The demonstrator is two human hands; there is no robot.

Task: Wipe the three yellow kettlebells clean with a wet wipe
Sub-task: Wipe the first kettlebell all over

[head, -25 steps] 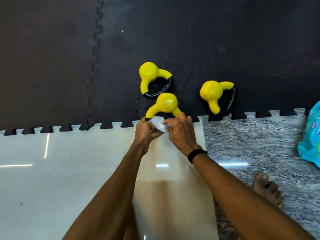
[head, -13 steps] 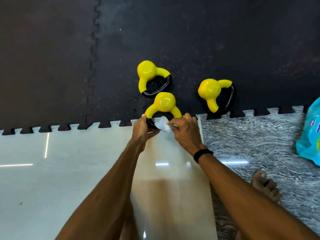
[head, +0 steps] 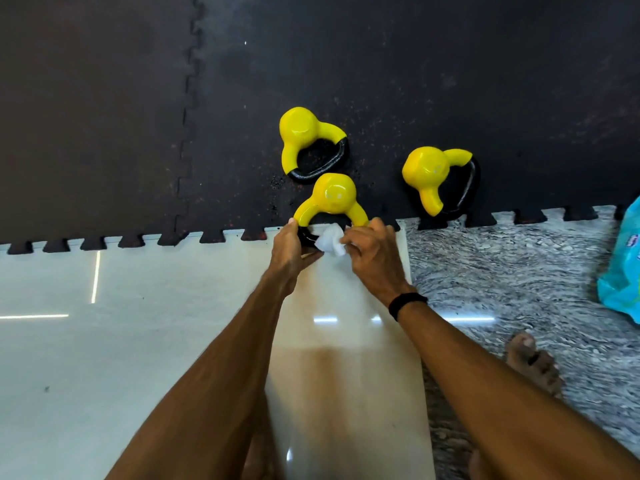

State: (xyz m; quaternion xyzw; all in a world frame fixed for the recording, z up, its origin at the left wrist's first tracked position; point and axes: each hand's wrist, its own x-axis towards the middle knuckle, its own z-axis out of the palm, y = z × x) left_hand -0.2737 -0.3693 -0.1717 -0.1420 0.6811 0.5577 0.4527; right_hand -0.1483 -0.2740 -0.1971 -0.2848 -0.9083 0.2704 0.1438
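Observation:
Three yellow kettlebells with black handle grips lie on the black foam mat (head: pixel 346 57). The nearest kettlebell (head: pixel 333 198) lies at the mat's front edge, its handle towards me. My left hand (head: pixel 290 251) grips the black part of that handle from the left. My right hand (head: pixel 372 255) pinches a crumpled white wet wipe (head: pixel 330 241) against the same handle. A second kettlebell (head: pixel 300 135) lies just behind the nearest one. The third kettlebell (head: pixel 426 170) lies further right on the mat.
A light blue wipes packet (head: pixel 623 268) lies at the right edge on the grey marbled floor (head: pixel 519 265). A glossy pale tile floor (head: pixel 138 323) spreads under my arms. My bare foot (head: pixel 531 363) rests at the lower right.
Both hands have moved forward from just short of the nearest kettlebell onto its handle. The left hand took hold of the handle, and the wipe now touches it.

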